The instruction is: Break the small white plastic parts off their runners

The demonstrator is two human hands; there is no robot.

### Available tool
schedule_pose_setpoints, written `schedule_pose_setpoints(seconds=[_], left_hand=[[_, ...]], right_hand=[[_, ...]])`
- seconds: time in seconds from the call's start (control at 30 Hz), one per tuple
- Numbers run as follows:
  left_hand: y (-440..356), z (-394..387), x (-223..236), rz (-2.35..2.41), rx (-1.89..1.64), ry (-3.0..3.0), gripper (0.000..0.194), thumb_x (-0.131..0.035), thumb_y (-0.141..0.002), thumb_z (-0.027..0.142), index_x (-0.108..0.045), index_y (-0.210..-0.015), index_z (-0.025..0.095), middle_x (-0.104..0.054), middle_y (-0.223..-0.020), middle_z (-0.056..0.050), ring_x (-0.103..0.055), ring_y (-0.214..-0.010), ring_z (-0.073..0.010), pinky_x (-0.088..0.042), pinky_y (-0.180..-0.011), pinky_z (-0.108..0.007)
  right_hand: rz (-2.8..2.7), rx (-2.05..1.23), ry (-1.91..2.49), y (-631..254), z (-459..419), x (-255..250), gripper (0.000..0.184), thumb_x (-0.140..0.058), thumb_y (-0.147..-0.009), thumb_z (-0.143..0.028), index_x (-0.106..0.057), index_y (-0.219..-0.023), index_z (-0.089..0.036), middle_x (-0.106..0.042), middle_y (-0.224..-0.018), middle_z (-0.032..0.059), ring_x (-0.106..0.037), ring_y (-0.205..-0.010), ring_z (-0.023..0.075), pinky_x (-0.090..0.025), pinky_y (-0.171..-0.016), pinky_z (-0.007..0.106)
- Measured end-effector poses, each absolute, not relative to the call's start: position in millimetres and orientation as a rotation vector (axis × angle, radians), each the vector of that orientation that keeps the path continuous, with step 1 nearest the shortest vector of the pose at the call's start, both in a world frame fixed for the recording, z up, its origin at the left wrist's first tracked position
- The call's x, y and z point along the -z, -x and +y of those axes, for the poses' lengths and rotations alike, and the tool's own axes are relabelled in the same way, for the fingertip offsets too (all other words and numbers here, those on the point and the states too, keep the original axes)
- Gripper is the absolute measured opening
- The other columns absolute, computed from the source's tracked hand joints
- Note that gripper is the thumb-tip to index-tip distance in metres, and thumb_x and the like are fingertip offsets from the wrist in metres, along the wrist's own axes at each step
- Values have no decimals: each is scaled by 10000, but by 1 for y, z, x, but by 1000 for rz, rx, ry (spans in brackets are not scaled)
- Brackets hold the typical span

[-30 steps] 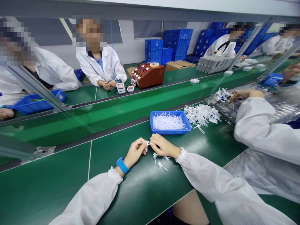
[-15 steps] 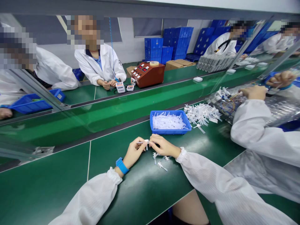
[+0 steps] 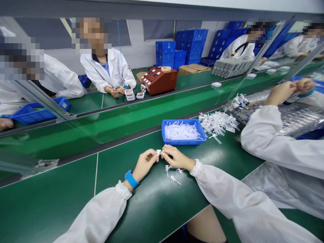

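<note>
so left hand [image 3: 144,164] and right hand [image 3: 177,158] fingers both pinched on small white plastic clip [image 3: 158,152]; thin prongs may snap if twisted; loose clips [image 3: 172,172] on desk [image 3: 76,199] could scatter under wrist.

Honestly nothing here is readable. The red-brown box [image 3: 159,80] up at about 12 o'clock has little red lit displays on its sloped top, but the digits are just a glow, can't make out any number. The two small white units [image 3: 133,95] just left of it, around 11 o'clock, have some coloured marks on their faces, too tiny to read. The cardboard boxes [image 3: 193,69] at 1 o'clock show no print I can make out, and the blue crates [image 3: 177,50] stacked behind them look blank from here. Same for the blue tray [image 3: 183,142] near centre: no label showing on its wall.
</note>
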State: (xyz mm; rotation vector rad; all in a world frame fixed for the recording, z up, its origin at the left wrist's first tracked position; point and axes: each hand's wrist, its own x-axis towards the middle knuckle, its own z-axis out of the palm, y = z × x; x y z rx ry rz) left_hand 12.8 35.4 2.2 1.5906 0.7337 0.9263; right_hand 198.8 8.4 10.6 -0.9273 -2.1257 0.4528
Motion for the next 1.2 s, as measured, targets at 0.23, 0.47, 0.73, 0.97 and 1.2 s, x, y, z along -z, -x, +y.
schedule_pose_setpoints(seconds=[0.23, 0.47, 0.73, 0.97, 1.2], left_hand=[[-13, 36, -3, 722, -948, -1553, 226, -633, -816, 372, -585, -759, 158, -547, -706, 17, -507, -611, -100, -430, -610, -236], [-14, 36, -6, 747, -927, -1580, 299, -619, -820, 407, -545, -673, 158, -517, -652, 18, -489, -609, -110, -416, -625, -246], [-14, 39, -1, 715, -940, -1586, 318, -597, -836, 408, -510, -652, 165, -508, -638, 20, -482, -622, -117, -398, -637, -247], [-15, 39, 1, 719, -945, -1595, 330, -586, -841, 423, -505, -653, 165, -497, -634, 22, -476, -614, -116, -393, -633, -246], [-15, 41, 7, 717, -938, -1599, 323, -589, -841, 408, -497, -653, 162, -505, -630, 25, -482, -612, -112, -387, -622, -240]], right_hand=[[-2143, -453, 913, -198, 9, -10, 238, -381, -952, -209, -504, -750, -184, -528, -701, 22, -469, -720, 158, -401, -726, 312], [-2164, -457, 926, -198, 9, -8, 248, -374, -958, -212, -522, -762, -181, -530, -699, 21, -473, -716, 157, -403, -725, 309], [-2107, -518, 934, -192, 8, -5, 248, -367, -969, -229, -528, -786, -181, -550, -730, 27, -498, -734, 154, -414, -715, 292], [-2081, -504, 946, -190, 7, -5, 251, -373, -968, -220, -525, -772, -177, -533, -718, 19, -476, -716, 145, -400, -703, 279], [-2079, -479, 955, -188, 6, -5, 259, -382, -962, -222, -512, -743, -176, -517, -693, 15, -467, -692, 143, -385, -684, 277]])
